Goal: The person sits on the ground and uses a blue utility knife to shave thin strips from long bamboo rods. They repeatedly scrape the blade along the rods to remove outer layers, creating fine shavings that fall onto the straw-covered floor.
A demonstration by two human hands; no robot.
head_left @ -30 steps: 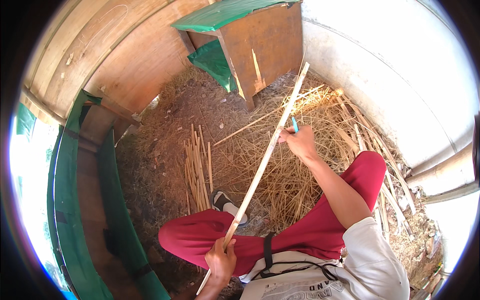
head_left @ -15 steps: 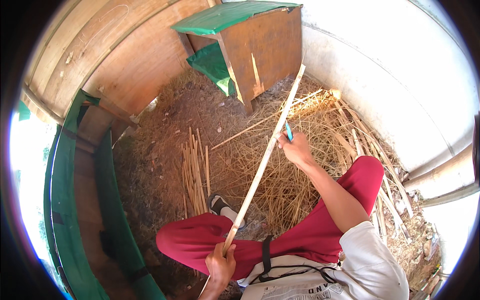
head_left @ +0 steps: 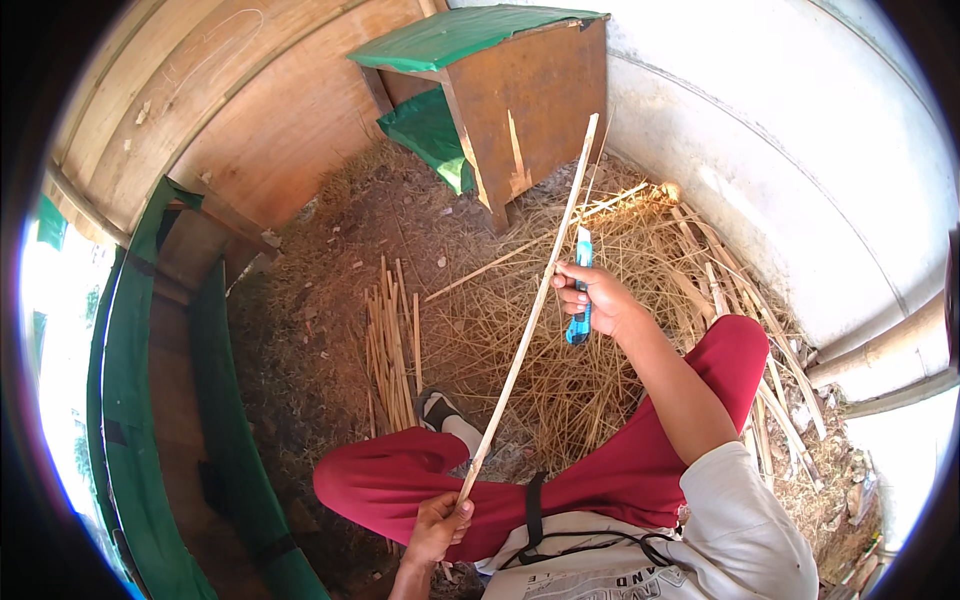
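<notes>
A long, thin bamboo strip (head_left: 519, 365) slants from my lap up toward the wooden box. Its lower end is pinched in my left hand (head_left: 438, 524), beside my left knee. My right hand (head_left: 603, 297) has a blue box cutter (head_left: 580, 310) in its curled fingers, blade end pointing up and away. The thumb and forefinger of that same hand touch the strip near its middle. A thin sliver (head_left: 597, 165) stands apart from the strip, near its far end.
Cut bamboo strips (head_left: 388, 345) lie in a bundle left of centre. Pale shavings (head_left: 560, 385) are heaped under my right arm. A wooden box with a green top (head_left: 530, 110) stands at the far wall, and a green-covered bench (head_left: 235, 430) runs along the left. More split bamboo (head_left: 745, 270) lies along the right wall.
The strip has turned onto a narrower side. My right hand has rolled, bringing the cutter upright into fuller view, and sits slightly nearer me. My left hand has shifted slightly.
</notes>
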